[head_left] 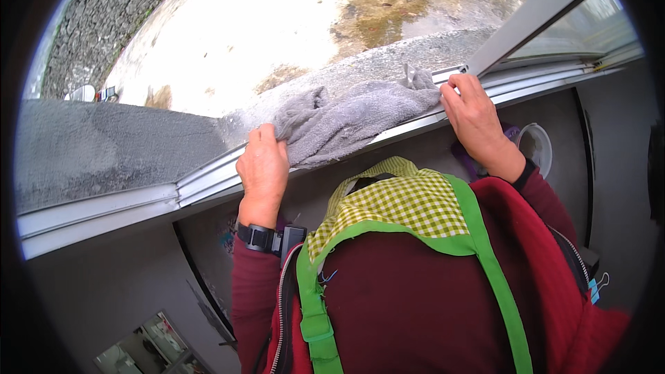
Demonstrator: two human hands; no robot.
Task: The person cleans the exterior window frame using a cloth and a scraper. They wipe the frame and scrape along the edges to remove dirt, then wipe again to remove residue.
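A grey terry cloth point(358, 114) lies bunched lengthwise over the white metal window track point(208, 182). Its left end is gripped by my left hand point(264, 166), fingers curled down at the track. At the other end, my right hand point(470, 114) pinches the cloth beside the foot of the sliding window frame point(535, 15). The cloth's middle droops slightly over the inner edge of the track. Most of my fingertips are hidden behind the backs of my hands.
Outside the opening is a concrete ledge point(441, 44), with a wet brown patch point(384, 13) on the ground beyond. A stone wall point(98, 15) rises at upper left. Below the sill, a white bucket point(543, 148) and a purple object point(465, 161) stand near my right forearm.
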